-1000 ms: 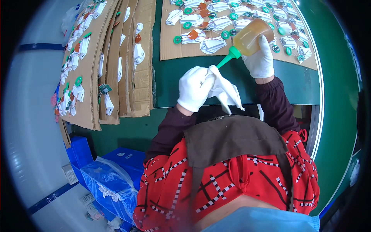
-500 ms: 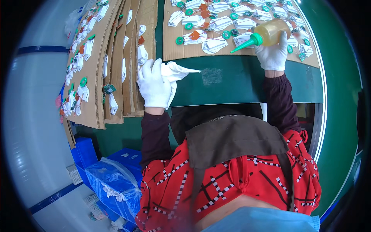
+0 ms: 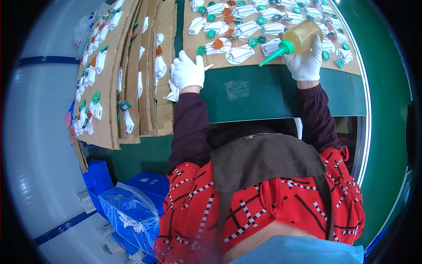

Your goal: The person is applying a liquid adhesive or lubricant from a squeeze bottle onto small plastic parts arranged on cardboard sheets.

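Observation:
My right hand [image 3: 304, 65], in a white glove, is wrapped round a clear squeeze bottle [image 3: 304, 37] of yellowish liquid. Its green nozzle [image 3: 275, 54] points down and left over the near edge of a cardboard sheet [image 3: 263, 62]. That sheet carries rows of white plastic housings [image 3: 240, 53] with red wires, green discs [image 3: 211, 33] and orange squares [image 3: 218, 43]. Also gloved, my left hand [image 3: 188, 72] is closed on a crumpled white cloth [image 3: 172, 92], beside the sheet's near left corner. Part of the cloth is hidden beneath the hand, and a pointed end sticks out rightward.
Several overlapping cardboard sheets [image 3: 165, 103] with similar parts lie at the left of the green table [image 3: 268, 94]. Below them, at lower left, are a blue box [image 3: 97, 175] and a blue bin lined with clear plastic [image 3: 127, 204].
My left hand has moved forward and right with the cloth, which now shows less. The bottle and right hand have shifted slightly left. The right-hand cardboard sheet appears slightly further left.

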Demonstrator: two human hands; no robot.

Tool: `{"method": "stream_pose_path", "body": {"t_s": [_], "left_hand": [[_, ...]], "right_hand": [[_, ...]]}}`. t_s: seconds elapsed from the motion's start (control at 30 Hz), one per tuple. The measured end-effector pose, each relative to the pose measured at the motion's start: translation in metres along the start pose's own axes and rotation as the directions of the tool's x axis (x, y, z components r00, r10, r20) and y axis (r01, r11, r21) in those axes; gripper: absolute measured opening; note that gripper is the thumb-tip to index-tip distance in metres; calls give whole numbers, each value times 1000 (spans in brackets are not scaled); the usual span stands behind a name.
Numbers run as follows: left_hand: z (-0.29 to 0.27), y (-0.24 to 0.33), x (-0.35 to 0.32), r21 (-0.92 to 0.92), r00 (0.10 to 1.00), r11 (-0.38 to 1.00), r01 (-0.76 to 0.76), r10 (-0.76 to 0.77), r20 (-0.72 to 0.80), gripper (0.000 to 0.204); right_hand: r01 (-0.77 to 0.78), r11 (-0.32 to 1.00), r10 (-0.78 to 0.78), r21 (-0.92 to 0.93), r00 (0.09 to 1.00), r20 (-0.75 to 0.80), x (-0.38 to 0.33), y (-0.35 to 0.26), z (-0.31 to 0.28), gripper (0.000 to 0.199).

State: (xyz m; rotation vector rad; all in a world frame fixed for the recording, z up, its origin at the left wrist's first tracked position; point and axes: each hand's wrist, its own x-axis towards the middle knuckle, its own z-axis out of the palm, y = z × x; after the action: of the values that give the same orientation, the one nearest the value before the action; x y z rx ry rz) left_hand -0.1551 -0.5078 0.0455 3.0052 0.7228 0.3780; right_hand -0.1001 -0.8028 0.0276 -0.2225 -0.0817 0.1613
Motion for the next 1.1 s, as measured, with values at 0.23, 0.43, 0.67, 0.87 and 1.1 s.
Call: {"method": "stream_pose_path", "body": {"t_s": [0.23, 0.43, 0.67, 0.87, 1.1], "left_hand": [[4, 5, -15, 23, 994, 998, -61, 63, -85, 52], [-5, 4, -33, 38, 893, 942, -334, 330, -306, 44], [12, 33, -8, -293, 782, 726, -622, 563, -267, 27], [20, 34, -10, -442, 791, 658, -610, 544, -280, 19], [12, 31, -16, -695, 901, 585, -419, 364, -237, 15]], "right_hand": [[-23, 999, 21, 25, 998, 64, -1, -5, -4, 67], [-41, 999, 37, 21, 987, 157, 2, -12, -1, 69], [-65, 997, 74, -39, 954, 290, 21, -9, 61, 67], [-123, 992, 113, 34, 971, 210, 34, 12, 30, 62], [-170, 983, 178, -64, 976, 130, 27, 22, 22, 61]]}}
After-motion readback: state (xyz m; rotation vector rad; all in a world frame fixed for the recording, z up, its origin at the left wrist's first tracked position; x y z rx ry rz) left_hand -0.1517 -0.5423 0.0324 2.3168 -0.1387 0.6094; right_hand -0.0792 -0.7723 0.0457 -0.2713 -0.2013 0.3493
